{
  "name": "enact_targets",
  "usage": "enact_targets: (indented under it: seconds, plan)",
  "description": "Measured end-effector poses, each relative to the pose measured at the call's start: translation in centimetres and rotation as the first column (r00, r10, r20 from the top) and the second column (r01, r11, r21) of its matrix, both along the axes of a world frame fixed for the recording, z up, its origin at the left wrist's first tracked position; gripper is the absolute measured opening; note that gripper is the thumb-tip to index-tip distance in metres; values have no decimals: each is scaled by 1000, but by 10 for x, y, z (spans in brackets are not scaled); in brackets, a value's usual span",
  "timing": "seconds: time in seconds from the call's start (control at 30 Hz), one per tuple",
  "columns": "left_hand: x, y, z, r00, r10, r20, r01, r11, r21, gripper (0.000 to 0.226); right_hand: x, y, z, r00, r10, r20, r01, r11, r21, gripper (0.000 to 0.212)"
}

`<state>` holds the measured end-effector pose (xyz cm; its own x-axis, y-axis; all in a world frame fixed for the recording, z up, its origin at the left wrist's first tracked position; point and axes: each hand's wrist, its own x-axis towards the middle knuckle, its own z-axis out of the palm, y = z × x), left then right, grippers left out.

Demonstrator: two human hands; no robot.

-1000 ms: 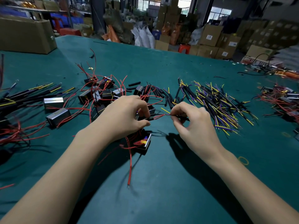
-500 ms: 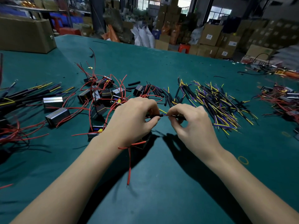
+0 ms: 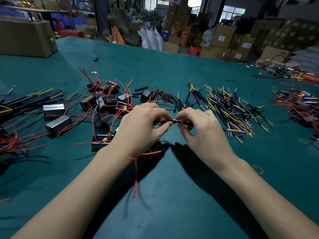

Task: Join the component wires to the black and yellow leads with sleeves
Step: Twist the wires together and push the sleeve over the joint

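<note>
My left hand [image 3: 139, 128] pinches a red component wire with a black sleeve [image 3: 164, 121] at its end. My right hand [image 3: 202, 128] pinches a black and yellow lead [image 3: 185, 123], its tip meeting the sleeve between my fingertips. The component itself lies mostly hidden under my left wrist; another red wire [image 3: 136, 178] hangs from it toward me. A heap of black, yellow and blue leads [image 3: 229, 109] lies right of my hands. Loose black sleeves [image 3: 165, 98] sit just beyond them.
Several black box components with red wires [image 3: 107, 102] lie left of centre on the green table [image 3: 172, 195]. Silver boxes [image 3: 57, 125] and joined leads [image 3: 25, 100] are at the far left. More wired parts [image 3: 300, 104] sit at the right edge. A cardboard box [image 3: 25, 38] stands back left.
My hands have come closer together and lifted slightly. The component has slid under my left wrist, and the lead's tip now meets the sleeve.
</note>
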<state>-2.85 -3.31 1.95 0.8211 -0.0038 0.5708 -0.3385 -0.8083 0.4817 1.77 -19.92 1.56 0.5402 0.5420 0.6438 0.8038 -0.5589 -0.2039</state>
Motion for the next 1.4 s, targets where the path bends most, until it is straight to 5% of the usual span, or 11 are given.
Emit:
enact_targets:
  seconds: [0.57, 0.7, 0.87, 1.4]
  plan:
    - [-1, 3, 11, 996, -78, 48, 84, 987, -138, 19, 3, -3, 3, 957, 106, -269, -44, 973, 227, 20]
    - [-4, 26, 21, 987, 63, -145, -80, 991, -108, 13, 2, -3, 2, 938, 134, -319, -49, 964, 260, 19]
    - [-5, 28, 18, 915, 51, -401, -54, 999, 4, 14, 4, -7, 3, 927, 168, -335, -84, 964, 253, 17]
    - [4, 16, 3, 967, -159, -198, 109, 964, -242, 8, 10, -10, 3, 916, 192, -352, -124, 971, 206, 15]
